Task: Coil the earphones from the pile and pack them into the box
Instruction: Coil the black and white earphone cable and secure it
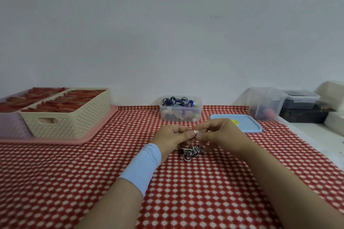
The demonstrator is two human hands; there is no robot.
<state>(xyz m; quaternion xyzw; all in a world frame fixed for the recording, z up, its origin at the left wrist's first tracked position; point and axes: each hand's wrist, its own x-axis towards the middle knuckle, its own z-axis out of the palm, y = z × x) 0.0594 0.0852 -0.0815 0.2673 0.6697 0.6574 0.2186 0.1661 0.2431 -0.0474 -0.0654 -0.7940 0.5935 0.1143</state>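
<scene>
A black-and-white striped earphone cord (191,151) hangs in a bundle just above the red checked tablecloth (74,182) at the centre. My left hand (174,138) and my right hand (216,134) meet above it, fingers curled, both pinching a small silvery end of the earphones between them. The cord runs down from the fingertips to the bundle. A clear plastic box (180,108) with several coloured coiled earphones stands at the back centre, beyond my hands. Its light blue lid (247,126) lies to its right.
Beige perforated baskets (74,117) holding red packets sit on a pink tray (89,135) at the left. Clear and dark containers (266,102) and white boxes (333,89) stand at the back right. A small yellow item (235,121) lies on the blue lid.
</scene>
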